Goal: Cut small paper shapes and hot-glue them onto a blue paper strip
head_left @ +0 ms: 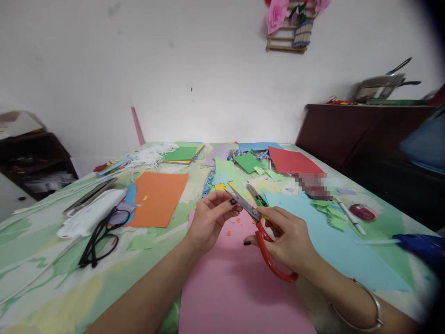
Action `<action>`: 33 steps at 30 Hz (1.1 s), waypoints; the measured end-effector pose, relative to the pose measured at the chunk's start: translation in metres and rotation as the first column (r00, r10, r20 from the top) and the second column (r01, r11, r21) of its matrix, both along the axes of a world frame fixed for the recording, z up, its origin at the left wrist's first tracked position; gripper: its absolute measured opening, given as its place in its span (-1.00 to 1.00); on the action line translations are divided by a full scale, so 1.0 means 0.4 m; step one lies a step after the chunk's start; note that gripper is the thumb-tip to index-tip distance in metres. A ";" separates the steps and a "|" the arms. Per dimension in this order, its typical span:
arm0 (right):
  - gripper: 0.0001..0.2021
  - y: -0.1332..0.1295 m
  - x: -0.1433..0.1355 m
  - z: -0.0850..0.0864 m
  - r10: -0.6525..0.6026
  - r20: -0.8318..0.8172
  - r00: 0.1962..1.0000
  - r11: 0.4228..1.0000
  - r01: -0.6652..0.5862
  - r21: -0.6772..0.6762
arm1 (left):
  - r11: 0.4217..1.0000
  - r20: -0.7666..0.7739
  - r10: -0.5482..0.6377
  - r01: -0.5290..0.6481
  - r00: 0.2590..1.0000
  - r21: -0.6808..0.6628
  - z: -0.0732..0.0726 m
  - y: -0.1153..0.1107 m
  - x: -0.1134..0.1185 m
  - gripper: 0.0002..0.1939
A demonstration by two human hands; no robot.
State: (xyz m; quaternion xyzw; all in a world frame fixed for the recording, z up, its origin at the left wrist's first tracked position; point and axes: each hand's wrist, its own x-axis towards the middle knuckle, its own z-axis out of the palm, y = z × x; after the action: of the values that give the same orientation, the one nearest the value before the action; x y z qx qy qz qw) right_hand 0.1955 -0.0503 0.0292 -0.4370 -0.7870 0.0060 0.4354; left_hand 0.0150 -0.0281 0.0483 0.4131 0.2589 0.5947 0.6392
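Note:
My right hand grips a pair of scissors by red handles. Its metal blades are parted and point up and left, beside the fingertips of my left hand. The left fingers are pinched together; whatever they hold is too small or hidden to make out. Just beyond them shows a bit of yellow paper, held or lying there, I cannot tell. Beneath both hands lies a pink sheet with tiny orange scraps on it. A utility knife rests just past the scissors.
Orange paper, black glasses and a white power strip lie left. A light blue sheet, a white pen and a dark red round object are right. Red paper and green paper lie farther back.

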 end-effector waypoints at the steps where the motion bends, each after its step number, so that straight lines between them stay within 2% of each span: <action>1: -0.48 0.000 0.000 0.000 0.001 0.001 1.000 1.000 -0.001 0.002 | 1.000 0.001 0.002 -0.002 1.000 0.000 0.000 0.000 0.000 -0.88; 9: -0.57 -0.001 -0.001 0.003 0.012 0.012 1.000 1.000 -0.012 0.012 | 1.000 -0.003 0.009 -0.009 1.000 0.012 -0.004 0.001 -0.003 -0.88; 33: -0.51 0.003 0.004 0.003 0.028 0.035 0.999 0.999 -0.028 0.017 | 0.999 0.009 0.042 -0.042 0.999 0.023 -0.006 0.008 -0.008 -0.91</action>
State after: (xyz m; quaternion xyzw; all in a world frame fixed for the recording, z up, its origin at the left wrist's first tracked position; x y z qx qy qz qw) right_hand 0.1970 -0.0492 0.0303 -0.4222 -0.8006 -0.0023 0.4251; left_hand 0.0119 -0.0250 0.0459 0.4126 0.2579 0.6126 0.6229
